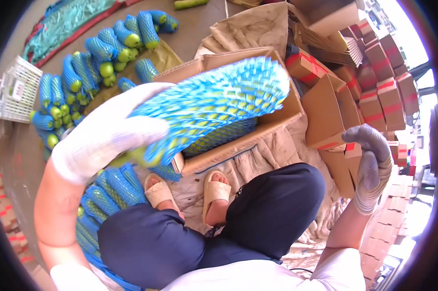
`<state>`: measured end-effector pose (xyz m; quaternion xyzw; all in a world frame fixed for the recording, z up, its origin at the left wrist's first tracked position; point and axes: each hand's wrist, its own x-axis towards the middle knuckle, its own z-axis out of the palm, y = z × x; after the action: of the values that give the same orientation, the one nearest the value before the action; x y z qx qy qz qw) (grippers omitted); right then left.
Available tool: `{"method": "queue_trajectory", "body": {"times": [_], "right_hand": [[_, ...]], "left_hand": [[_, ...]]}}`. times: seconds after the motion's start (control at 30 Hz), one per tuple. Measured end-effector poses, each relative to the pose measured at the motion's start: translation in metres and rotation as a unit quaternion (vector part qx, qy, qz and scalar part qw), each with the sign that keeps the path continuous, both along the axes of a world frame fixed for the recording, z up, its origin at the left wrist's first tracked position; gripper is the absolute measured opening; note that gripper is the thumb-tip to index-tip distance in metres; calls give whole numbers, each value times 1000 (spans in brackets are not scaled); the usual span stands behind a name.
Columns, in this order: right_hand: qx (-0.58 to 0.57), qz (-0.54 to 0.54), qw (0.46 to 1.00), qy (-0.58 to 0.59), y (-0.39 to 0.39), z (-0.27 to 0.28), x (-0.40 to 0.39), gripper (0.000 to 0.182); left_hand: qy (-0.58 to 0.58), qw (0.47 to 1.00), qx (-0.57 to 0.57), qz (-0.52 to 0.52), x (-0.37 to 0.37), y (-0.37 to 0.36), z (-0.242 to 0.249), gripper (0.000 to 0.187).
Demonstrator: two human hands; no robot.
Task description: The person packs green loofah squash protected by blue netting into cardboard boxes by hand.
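Note:
My left hand [117, 131], in a white glove, is wrapped round one end of a long green gourd in a blue foam net sleeve [224, 92]. The gourd is tilted over an open cardboard box [238, 145], and its net is smeared by motion. Inside the box lies another blue-netted gourd [221, 137], partly covered by the raised one. My right hand [372, 162], in a grey-palmed glove, is raised off to the right with its fingers bent and apart, and nothing shows in it. It is nearest to an open empty-looking carton [330, 114].
Many netted gourds [102, 48] lie on the floor at upper left, and more netted gourds [107, 194] lie beside my left knee. A white plastic crate [19, 89] stands far left. Stacked cartons with red tape [381, 99] fill the right. Brown cloth [253, 29] lies behind the box.

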<state>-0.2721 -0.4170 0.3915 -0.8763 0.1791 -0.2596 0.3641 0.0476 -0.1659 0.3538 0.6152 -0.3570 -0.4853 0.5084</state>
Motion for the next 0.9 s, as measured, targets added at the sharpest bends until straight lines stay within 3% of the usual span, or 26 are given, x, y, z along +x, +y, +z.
{"method": "queue_trajectory", "body": {"times": [0.07,0.2,0.27,0.3,0.4,0.47,0.53,0.67,0.77,0.9], "right_hand": [[58,-37,995,-68,10,-3,-26,44],[80,-80,986,-120,21,-10,-66,42],[106,-89,985,-107,24,-15,-78,38],[121,-91,982,-109,25,-18,-81,33],[172,-92,978,-74,20,-29,-76,31],[148,-58,987,-36,9,-31,-58,33],[-52,10,994,96,1,-32,-28,39],[-314,138,927,152,-24,-55,35,63],[-359,225,892,157,-39,-73,74,72],[-347,295,859,234,-42,-89,98,71]], "left_hand": [[-159,982,45,-93,-7,-29,-1,71],[-368,917,87,-124,-27,-67,-66,69],[-562,794,136,-186,-35,-81,-83,69],[-610,758,125,-195,-36,-82,-80,69],[-685,699,122,-166,-34,-68,-62,65],[-685,716,77,-108,-30,-47,-38,61],[-642,763,54,-58,-32,-17,-16,59],[-546,834,74,22,-56,48,15,58],[-457,880,107,65,-81,72,28,57],[-524,842,103,67,-93,83,8,53]]}}
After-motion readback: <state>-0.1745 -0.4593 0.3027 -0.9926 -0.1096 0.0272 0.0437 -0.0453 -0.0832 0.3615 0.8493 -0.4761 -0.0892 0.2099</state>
